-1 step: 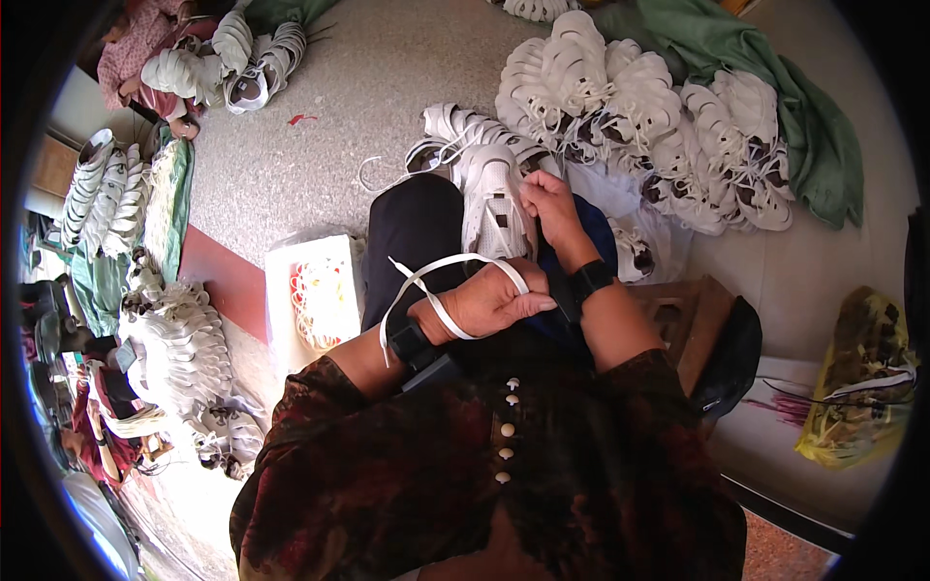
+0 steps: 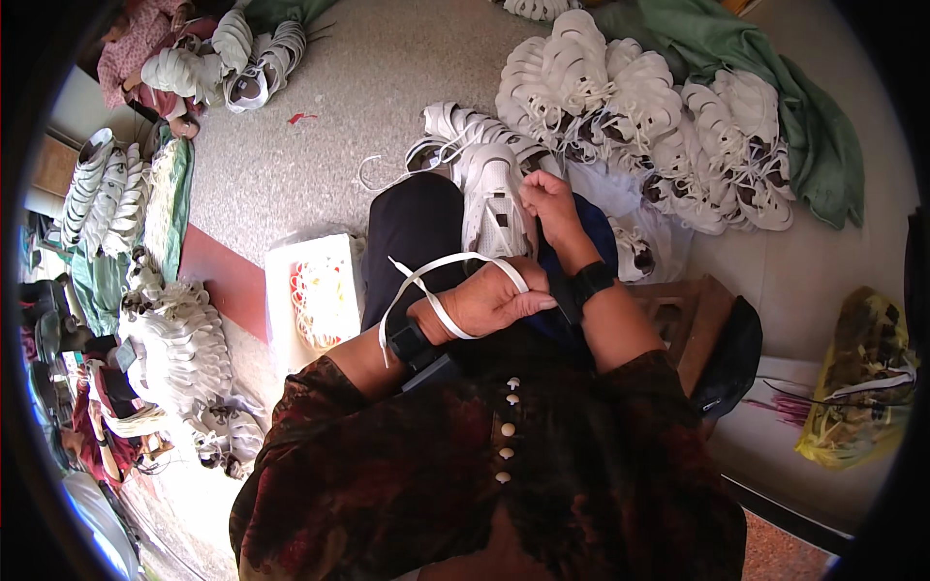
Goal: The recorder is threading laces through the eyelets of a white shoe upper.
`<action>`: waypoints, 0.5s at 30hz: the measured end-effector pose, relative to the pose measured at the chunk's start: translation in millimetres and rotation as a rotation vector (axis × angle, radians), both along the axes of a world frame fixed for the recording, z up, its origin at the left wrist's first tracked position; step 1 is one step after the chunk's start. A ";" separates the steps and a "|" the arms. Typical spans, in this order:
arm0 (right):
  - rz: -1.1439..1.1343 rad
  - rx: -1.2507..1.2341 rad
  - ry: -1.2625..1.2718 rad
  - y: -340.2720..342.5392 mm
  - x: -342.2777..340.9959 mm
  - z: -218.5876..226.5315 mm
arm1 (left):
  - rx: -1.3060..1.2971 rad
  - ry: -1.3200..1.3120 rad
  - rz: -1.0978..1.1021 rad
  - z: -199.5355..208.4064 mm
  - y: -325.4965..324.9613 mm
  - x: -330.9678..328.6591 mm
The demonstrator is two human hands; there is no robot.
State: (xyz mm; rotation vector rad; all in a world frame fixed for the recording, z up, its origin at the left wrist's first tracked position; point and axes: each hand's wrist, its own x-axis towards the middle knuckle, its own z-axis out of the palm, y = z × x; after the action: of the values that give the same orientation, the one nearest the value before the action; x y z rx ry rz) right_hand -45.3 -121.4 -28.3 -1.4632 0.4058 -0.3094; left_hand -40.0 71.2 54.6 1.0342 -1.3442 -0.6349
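A white sneaker upper [image 2: 492,198] with mesh panels lies over my lap, its rounded toe pointing away from me. My left hand [image 2: 484,298] covers its near end, thumb and fingers closed, their grip hidden. One white shoelace [image 2: 441,266] loops out from the near end, across the back of that hand and around its wrist. Its loose tip hangs to the left. Along the sneaker's right side, my right hand [image 2: 550,201] is closed with fingertips pinched at the edge. Whatever lies between those fingertips is too small to make out.
Just beyond my knees rest more white sneaker uppers [image 2: 475,124]. A large pile of uppers [image 2: 630,107] stands far right beside a green cloth [image 2: 814,136]. On my left sits a white box [image 2: 281,324] holding orange and white laces. A wooden stool [image 2: 693,315] is at my right.
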 end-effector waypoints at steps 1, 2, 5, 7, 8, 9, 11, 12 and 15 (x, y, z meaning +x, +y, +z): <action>0.001 0.002 0.002 2.4 -1.5 2.3 | 0.002 0.002 0.001 1.4 -0.3 0.0; 0.014 -0.052 -0.015 4.8 -3.4 4.9 | -0.008 -0.005 0.009 2.6 -0.7 0.3; 0.019 -0.120 -0.028 9.1 -9.2 13.0 | -0.019 -0.021 0.024 2.9 -2.0 1.9; 0.014 -0.134 -0.025 10.7 -14.0 19.4 | -0.020 -0.030 0.031 3.7 -1.9 1.7; 0.010 -0.195 0.000 11.3 -17.2 23.8 | -0.036 -0.025 0.044 5.0 -2.0 1.0; 0.008 -0.257 0.024 11.7 -21.2 26.9 | -0.052 -0.020 0.057 6.1 -1.4 0.8; 0.084 -0.344 0.014 10.8 -34.4 30.6 | -0.037 0.018 0.055 9.1 0.6 3.0; 0.158 -0.431 0.005 12.9 -40.7 31.8 | -0.021 0.057 0.050 9.8 1.6 4.6; 0.170 -0.649 -0.235 33.6 -54.2 36.4 | 0.001 0.182 0.052 13.7 3.2 10.7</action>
State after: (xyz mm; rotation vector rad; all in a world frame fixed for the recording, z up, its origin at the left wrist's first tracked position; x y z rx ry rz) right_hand -99.5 -87.8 8.1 -2.0510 -0.0243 -0.4991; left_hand -29.3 74.4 68.2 0.9851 -1.1551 -0.6738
